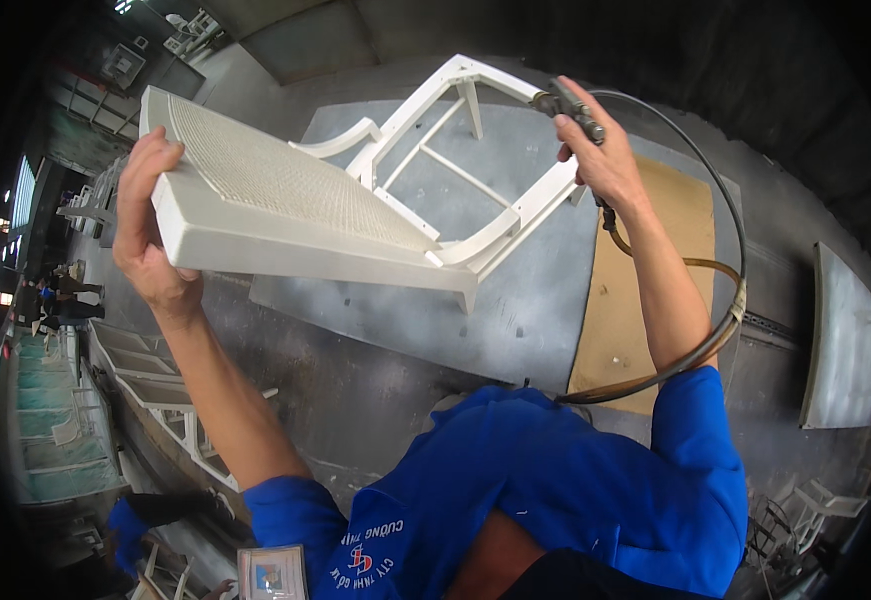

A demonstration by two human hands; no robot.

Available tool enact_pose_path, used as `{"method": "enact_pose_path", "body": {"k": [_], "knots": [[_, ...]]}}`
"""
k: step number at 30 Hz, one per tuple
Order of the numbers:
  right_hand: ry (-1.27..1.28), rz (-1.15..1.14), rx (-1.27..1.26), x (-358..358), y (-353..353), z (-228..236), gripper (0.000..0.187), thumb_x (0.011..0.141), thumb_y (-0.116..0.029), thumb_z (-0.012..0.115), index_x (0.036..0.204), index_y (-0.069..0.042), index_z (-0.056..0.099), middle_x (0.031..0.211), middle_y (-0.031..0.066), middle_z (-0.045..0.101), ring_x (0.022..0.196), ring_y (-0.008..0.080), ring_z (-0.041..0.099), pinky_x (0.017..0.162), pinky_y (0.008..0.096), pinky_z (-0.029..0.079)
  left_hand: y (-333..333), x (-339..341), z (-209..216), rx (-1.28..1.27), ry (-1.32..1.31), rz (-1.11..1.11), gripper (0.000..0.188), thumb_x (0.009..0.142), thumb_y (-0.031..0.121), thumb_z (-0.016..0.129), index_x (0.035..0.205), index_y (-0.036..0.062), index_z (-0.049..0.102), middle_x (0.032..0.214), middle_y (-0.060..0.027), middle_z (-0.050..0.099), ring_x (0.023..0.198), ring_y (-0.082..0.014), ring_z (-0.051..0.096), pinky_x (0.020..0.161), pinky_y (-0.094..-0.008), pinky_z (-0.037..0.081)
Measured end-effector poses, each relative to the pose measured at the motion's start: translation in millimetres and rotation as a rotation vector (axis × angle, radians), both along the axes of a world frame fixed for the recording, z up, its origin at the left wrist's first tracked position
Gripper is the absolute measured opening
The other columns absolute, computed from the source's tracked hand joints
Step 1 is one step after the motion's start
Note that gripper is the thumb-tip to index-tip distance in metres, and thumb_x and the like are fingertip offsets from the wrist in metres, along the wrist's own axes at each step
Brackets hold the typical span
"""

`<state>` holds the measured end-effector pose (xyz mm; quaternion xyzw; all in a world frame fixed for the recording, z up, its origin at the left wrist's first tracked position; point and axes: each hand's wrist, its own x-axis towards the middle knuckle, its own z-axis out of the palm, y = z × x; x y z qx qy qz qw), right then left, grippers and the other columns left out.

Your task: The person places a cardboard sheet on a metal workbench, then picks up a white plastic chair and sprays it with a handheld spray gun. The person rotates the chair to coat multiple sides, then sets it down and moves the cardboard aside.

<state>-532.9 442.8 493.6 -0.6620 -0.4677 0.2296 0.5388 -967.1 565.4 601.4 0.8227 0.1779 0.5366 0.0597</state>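
A white wooden chair (326, 258) with a woven back panel (266, 165) is tilted in front of me, its open seat frame and legs pointing away. My left hand (156, 235) grips the top end of the backrest, with the thumb below and the fingers over the edge. My right hand (604, 165) is closed around a dark metal spray gun (578, 112), held by the far right corner of the seat frame. The gun's nozzle points left towards that corner; whether spray comes out cannot be made out. A black hose (739, 225) and a brownish one loop from the gun past my right forearm.
Beneath the chair lie a grey sheet (396, 325) and a brown board (611, 310). A white panel (841, 345) stands at the right. White furniture frames (141, 365) line the left side. Another person's blue sleeve (128, 530) shows at lower left.
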Motion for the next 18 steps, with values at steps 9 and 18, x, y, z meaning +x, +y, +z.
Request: {"method": "enact_pose_path", "body": {"k": [9, 18], "knots": [[-0.030, 0.326, -0.148, -61, -9, -58, 0.055, 0.102, -0.035, 0.063, 0.155, -0.028, 0.050, 0.089, 0.0032, 0.068, 0.073, 0.0112, 0.065, 0.056, 0.0293, 0.054, -5, 1, 5, 0.050, 0.009, 0.068, 0.100, 0.071, 0.089, 0.065, 0.125, 0.0046, 0.070, 0.129, -0.0124, 0.069, 0.134, -0.0353, 0.057, 0.118, -0.0534, 0.041], [-0.019, 0.179, -0.131, -53, 13, -73, 0.054, 0.104, -0.037, 0.060, 0.155, -0.026, 0.050, 0.081, 0.0023, 0.065, 0.070, 0.0112, 0.064, 0.053, 0.0299, 0.053, -6, 0, 6, 0.077, 0.024, 0.079, 0.101, 0.077, 0.091, 0.057, 0.126, 0.0037, 0.069, 0.129, -0.0127, 0.067, 0.134, -0.0375, 0.057, 0.117, -0.0556, 0.041]]}}
